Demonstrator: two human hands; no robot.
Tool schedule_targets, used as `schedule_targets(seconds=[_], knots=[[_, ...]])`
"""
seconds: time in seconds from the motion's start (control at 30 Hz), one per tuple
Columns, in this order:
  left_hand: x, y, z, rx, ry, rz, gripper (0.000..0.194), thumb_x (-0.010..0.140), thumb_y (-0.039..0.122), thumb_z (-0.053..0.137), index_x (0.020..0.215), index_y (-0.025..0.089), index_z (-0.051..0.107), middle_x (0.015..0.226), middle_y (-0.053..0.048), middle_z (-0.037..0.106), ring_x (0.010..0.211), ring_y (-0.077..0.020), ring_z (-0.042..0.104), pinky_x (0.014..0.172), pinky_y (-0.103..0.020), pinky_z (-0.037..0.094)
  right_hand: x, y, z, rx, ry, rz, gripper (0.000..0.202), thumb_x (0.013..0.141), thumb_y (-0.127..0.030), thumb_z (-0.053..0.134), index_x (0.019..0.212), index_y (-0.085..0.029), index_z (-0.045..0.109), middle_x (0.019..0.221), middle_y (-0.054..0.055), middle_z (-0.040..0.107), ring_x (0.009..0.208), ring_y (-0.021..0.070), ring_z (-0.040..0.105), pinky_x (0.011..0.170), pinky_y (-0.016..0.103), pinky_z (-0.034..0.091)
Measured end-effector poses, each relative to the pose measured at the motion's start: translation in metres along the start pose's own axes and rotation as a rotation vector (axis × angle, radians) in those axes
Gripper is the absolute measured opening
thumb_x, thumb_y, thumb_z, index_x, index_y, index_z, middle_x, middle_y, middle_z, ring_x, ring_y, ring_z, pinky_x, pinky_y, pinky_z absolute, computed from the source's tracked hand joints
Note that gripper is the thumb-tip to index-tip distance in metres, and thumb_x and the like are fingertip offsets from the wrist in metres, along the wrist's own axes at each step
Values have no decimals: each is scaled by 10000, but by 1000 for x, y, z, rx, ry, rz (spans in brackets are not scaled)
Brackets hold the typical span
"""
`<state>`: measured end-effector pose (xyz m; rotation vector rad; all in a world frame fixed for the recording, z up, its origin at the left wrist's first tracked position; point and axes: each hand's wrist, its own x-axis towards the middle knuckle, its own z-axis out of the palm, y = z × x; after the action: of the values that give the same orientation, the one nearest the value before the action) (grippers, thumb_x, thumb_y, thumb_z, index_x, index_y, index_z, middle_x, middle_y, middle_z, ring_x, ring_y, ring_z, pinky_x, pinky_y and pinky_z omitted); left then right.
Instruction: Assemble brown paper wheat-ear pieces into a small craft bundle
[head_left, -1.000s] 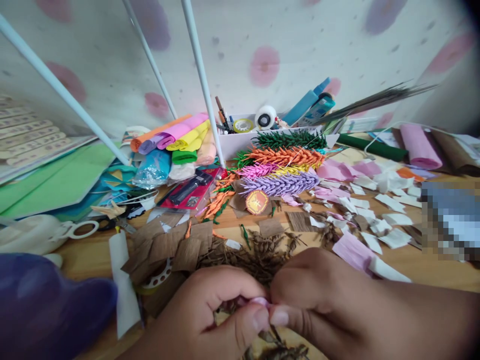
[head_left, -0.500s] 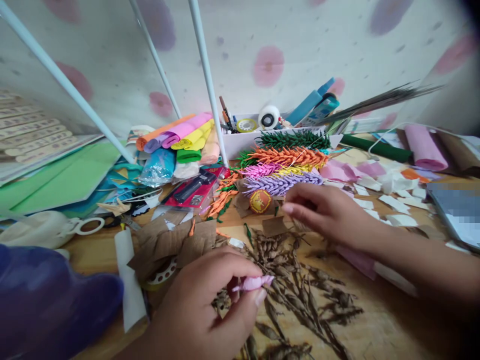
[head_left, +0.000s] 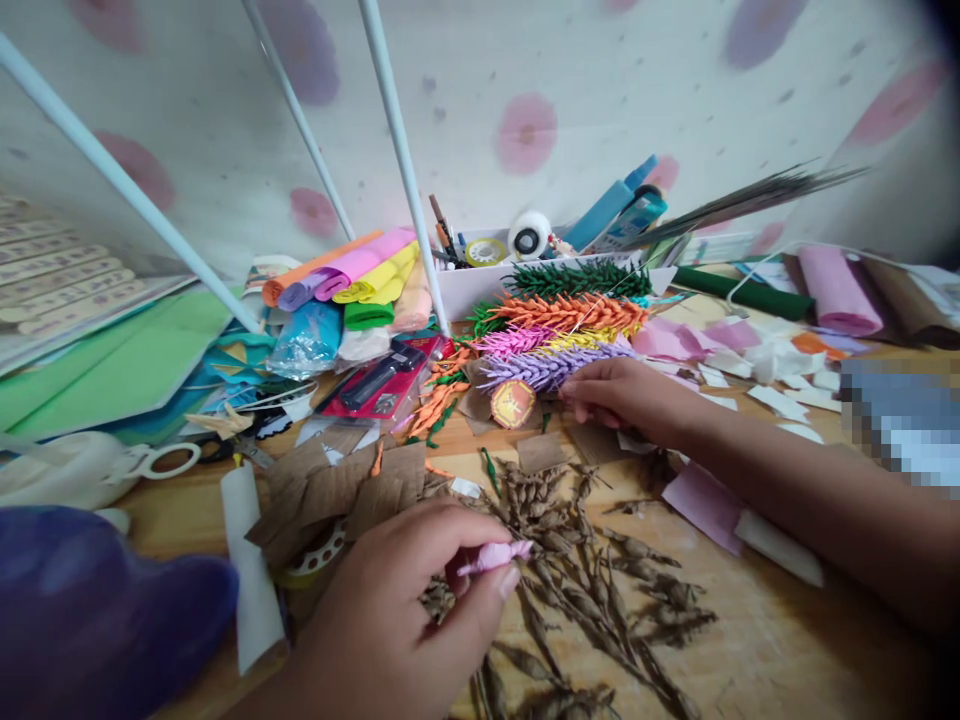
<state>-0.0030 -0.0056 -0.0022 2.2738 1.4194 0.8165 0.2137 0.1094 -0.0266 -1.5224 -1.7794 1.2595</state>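
The pink paper twist (head_left: 493, 556) is small, pale and crinkled, fuller through its middle and narrowing to pinched ends. It sits above the table (head_left: 795, 610), in front of the loose brown paper twists (head_left: 592, 570), which are spread out with thin, pointed tails.

In the frame 1.0 s ago, 2 hands met over the pink paper; now only 1 has it, and more of the twist shows. Compared with 0.5 s ago, the right hand (head_left: 619, 395) is slightly farther back, its fingers drawn in more.

The left hand (head_left: 439, 585) is clamped on the twist between thumb and index finger, its back turned upward and its fingers curled. The right arm stretches across from the right edge, fingers bent just beside the purple paper spike (head_left: 551, 367) and near the round label (head_left: 513, 404) (whether those fingertips meet or grip anything, I cannot tell).
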Motion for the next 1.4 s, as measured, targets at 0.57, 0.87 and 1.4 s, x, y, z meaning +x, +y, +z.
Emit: schedule_targets(seconds=[0.57,0.87,1.4], knots=[[4,1,2,28,-24,-27,123,683,213,504,735,232,614,708,32,654,635,-108,589,549,-164,467,8,1,7,179,40,37,247,716,-370,452,688,-142,546,466,-19,485,301,31,317,282,158,163],[4,-2,0,51,-46,-61,118,678,262,540,771,265,614,756,42,662,691,-126,604,643,-202,478,9,0,6,133,32,11,122,668,-260,480,622,-155,522,441,-46,435,321,33,319,303,166,177],[8,-9,-2,-66,-25,-229,103,675,229,532,754,208,594,739,12,647,689,-125,591,652,-238,466,-6,-4,7,3,26,-60,99,660,-246,499,612,-159,504,498,-40,457,411,49,357,399,178,264]])
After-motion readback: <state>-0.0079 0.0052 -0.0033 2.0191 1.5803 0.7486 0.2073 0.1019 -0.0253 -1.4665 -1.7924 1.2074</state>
